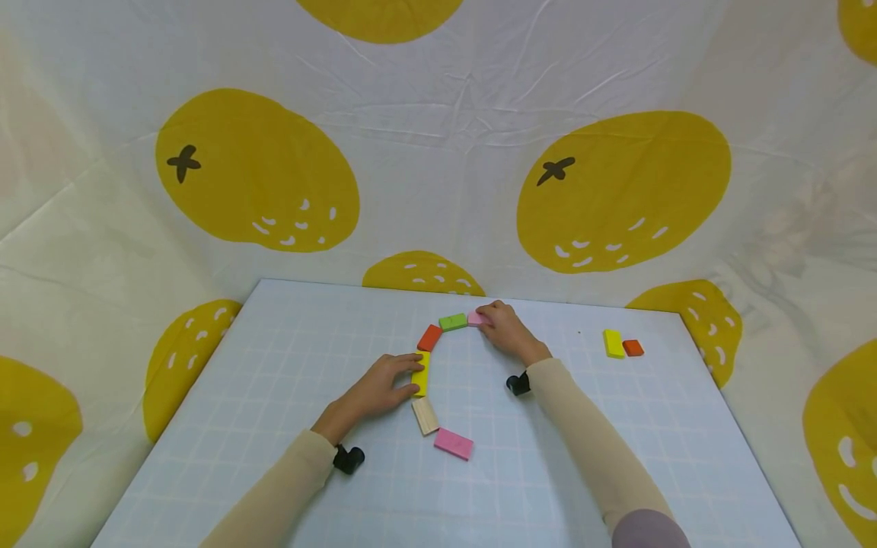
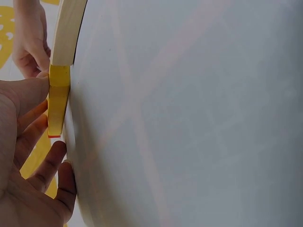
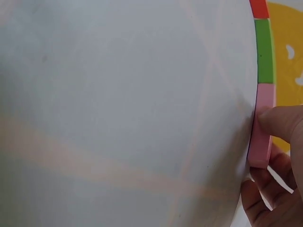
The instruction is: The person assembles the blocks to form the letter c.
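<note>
Flat rectangular blocks lie end to end in a curve on the table. My left hand [image 1: 377, 386] holds the yellow block [image 1: 421, 374] on the curve's left side, thumb near its lower end and fingertips by its upper end. At the far end, my right hand [image 1: 508, 332] grips a light pink block [image 3: 262, 140] between thumb and fingers. That block meets the green block [image 1: 453, 322], and an orange-red block [image 1: 429, 337] lies between green and yellow. Below the yellow one come a plain wooden block [image 1: 425, 416] and a darker pink block [image 1: 454, 444].
Off to the right, another yellow block [image 1: 613, 344] lies beside a small orange-red block [image 1: 633, 348]. A pale checked cover [image 1: 288, 396] lies over the table. Behind its back edge rises a white cloth printed with yellow fruit [image 1: 260, 167].
</note>
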Available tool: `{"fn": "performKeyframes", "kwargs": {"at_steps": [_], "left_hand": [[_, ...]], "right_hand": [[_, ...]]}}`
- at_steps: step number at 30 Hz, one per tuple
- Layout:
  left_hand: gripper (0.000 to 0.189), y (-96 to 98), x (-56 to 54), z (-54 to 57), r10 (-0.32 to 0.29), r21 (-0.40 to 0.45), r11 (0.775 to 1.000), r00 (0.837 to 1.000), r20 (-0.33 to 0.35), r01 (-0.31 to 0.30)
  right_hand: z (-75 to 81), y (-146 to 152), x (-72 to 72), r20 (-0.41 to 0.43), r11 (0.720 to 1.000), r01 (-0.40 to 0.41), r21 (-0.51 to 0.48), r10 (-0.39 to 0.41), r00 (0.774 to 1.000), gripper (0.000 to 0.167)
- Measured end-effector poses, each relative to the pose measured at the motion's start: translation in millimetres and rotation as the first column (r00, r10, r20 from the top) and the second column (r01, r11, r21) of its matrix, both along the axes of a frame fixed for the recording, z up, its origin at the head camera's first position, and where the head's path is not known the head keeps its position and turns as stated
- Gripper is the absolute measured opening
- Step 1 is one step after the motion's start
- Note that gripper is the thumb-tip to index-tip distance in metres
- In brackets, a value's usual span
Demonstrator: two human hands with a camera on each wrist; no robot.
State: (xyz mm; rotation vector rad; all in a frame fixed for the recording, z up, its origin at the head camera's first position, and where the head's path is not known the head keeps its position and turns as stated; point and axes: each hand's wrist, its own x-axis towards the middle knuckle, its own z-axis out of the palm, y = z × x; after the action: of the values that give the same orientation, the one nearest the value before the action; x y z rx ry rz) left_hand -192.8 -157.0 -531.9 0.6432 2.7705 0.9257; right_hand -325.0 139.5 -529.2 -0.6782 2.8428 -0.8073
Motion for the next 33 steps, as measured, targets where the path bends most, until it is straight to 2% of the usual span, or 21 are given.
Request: {"fn": "performKeyframes", "kwargs": {"at_steps": [7, 17, 23, 33], "left_hand": [[0.043, 0.0, -0.3, 0.0, -0.002, -0.001, 1.0, 1.0, -0.003, 0.002], [0.042, -0.5, -0.2, 0.1, -0.015, 0.02, 1.0, 1.0, -0.012, 0.015], [0.042, -0.3, 0.1, 0.0, -0.013, 0.023, 1.0, 1.0, -0.022, 0.014], [0.042, -0.1, 0.5, -0.4, -0.008, 0.024, 1.0, 1.0, -0.021, 0.009]], "right_hand": [[-0.6, 0, -0.4, 0.058, 0.999, 0.037, -0.039, -0.035, 0.998, 0.043], [-5.3, 4, 2.4, 0.068, 0.984, 0.1, -0.15, -0.09, 0.994, 0.042], [-5.1, 8, 10.5, 0.093, 0.968, 0.149, -0.201, -0.132, 0.987, 0.044], [-4.1, 25, 28.9, 0.04, 0.957, 0.21, -0.2, -0.206, 0.978, 0.049]]}}
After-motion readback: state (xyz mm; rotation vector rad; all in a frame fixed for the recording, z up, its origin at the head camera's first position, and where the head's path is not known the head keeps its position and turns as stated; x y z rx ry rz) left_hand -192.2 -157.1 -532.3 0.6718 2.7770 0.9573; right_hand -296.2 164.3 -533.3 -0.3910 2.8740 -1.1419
